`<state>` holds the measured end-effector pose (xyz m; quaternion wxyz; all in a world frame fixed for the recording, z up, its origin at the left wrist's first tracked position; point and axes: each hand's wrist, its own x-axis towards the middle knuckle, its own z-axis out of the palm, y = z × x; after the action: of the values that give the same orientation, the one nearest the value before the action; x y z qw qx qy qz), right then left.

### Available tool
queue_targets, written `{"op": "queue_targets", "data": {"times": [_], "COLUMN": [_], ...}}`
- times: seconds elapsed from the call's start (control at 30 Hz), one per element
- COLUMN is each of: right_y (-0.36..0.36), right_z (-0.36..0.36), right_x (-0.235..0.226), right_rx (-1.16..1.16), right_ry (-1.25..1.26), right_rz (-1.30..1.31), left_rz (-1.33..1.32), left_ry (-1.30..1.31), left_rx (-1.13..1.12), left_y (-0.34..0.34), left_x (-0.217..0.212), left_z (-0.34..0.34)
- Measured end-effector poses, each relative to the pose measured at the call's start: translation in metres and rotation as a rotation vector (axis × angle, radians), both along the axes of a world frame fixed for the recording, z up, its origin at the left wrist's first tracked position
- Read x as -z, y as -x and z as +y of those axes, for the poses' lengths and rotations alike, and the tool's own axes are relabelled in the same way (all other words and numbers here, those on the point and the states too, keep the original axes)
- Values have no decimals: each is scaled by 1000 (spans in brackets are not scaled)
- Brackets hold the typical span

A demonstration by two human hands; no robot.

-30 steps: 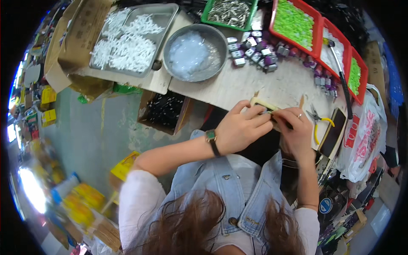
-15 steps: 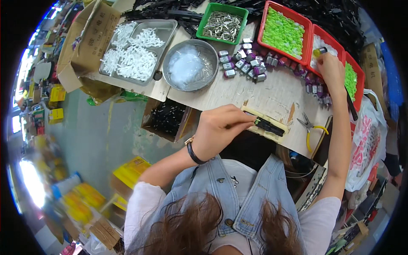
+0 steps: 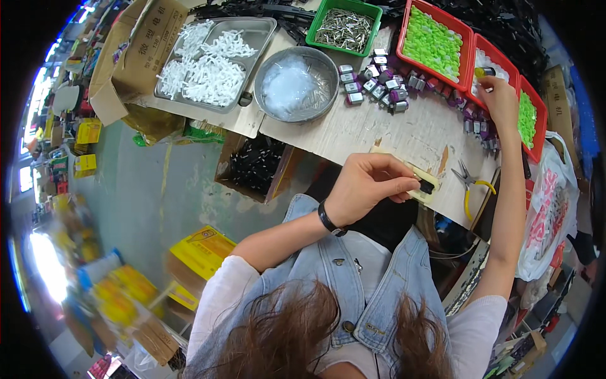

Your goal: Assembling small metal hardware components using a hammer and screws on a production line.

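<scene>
My left hand point(image 3: 376, 183) is bent into a pinch, thumb against forefinger, over a cream holder point(image 3: 427, 197) at the table's front edge. A black plastic part point(image 3: 426, 186) lies in that holder, partly hidden by my fingers. Whatever the pinch holds is hidden. My right hand point(image 3: 500, 101) reaches far right, its fingers curled down at the red tray point(image 3: 519, 74) of small white pieces point(image 3: 499, 71). A small yellow-ended cylinder point(image 3: 485, 72) shows beside those fingers; whether they grip it, I cannot tell.
Purple-and-silver small motors point(image 3: 398, 95) are heaped mid-table. Behind are a green tray point(image 3: 310, 39) of metal pins and a red tray point(image 3: 401, 52) of green pieces. A round metal bowl point(image 3: 260, 95) and a steel tray point(image 3: 255, 47) stand left. Yellow-handled pliers point(image 3: 468, 183) lie right.
The whole view has shifted slightly. My left hand has moved right along the holder and now covers more of the black part. My right hand stays at the white pieces.
</scene>
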<state>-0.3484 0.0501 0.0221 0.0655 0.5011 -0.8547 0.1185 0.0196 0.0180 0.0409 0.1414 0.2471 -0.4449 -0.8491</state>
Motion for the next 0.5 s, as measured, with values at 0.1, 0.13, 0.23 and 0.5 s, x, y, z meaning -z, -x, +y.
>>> {"op": "queue_targets", "data": {"times": [0.1,0.13,0.23,0.5], "right_y": [-3,-2,-8,-34], "right_z": [-6,-6,-6,18], "right_x": [-6,-7,-6,-24], "right_rx": [24,25,59,121], "right_ry": [-68,-81,8,299], "right_rz": [41,47,28,-165], "left_rz": [18,30,55,95], "left_ry": [19,3,-40,-94], "left_rx": [-35,-48,-84,-65], "left_y": [-13,-15,-20,-13], "left_x": [3,4,8,8], "left_z": [-2,-2,-1,1]}}
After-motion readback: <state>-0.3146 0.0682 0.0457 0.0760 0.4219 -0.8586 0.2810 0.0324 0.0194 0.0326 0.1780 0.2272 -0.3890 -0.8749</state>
